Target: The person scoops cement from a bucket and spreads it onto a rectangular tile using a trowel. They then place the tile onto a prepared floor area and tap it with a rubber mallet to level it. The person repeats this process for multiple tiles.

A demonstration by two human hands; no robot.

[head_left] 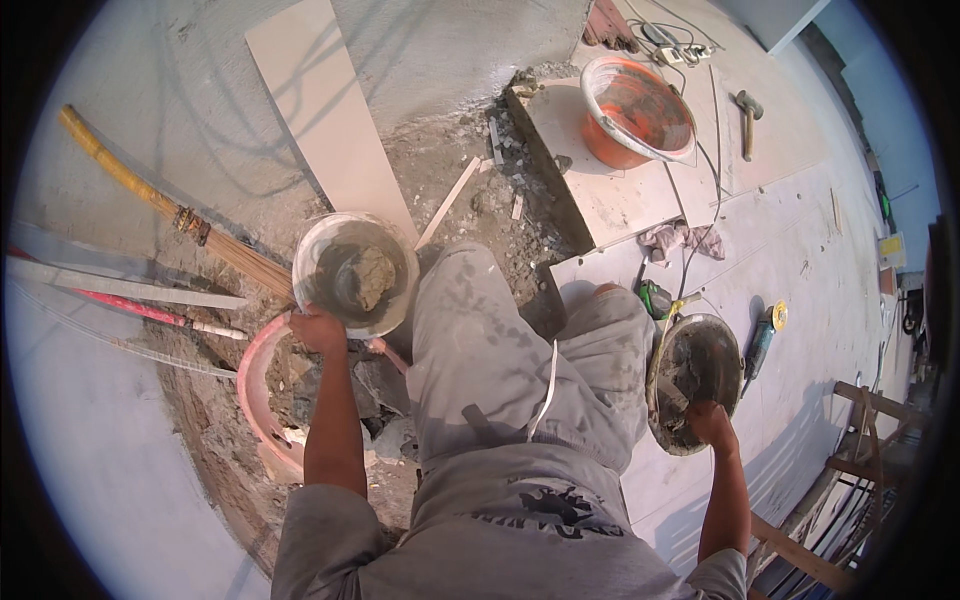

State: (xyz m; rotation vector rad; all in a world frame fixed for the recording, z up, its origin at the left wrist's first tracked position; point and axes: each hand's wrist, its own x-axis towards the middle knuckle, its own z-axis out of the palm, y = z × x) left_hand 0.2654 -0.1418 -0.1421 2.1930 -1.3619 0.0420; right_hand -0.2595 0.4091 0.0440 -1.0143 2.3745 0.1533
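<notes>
My left hand (318,330) grips the near rim of a white bucket (310,245), which is tilted and has a lump of grey mortar (372,277) inside. At my right, a dark mortar-caked bucket (738,365) stands beside my knee. My right hand (711,424) is closed inside it, around what looks like a trowel (673,394); its flat grey blade shows and its handle is hidden by my fingers. Beneath my left forearm lies a pink-rimmed tub (254,385) with rubble in it.
An orange bucket (625,150) stands on a tiled step ahead. A hammer (748,124), an angle grinder (765,340), a crumpled cloth (682,241) and cables lie on the right floor. A long pale board (335,110) leans against the wall; a yellow-bound broom (190,222) lies left.
</notes>
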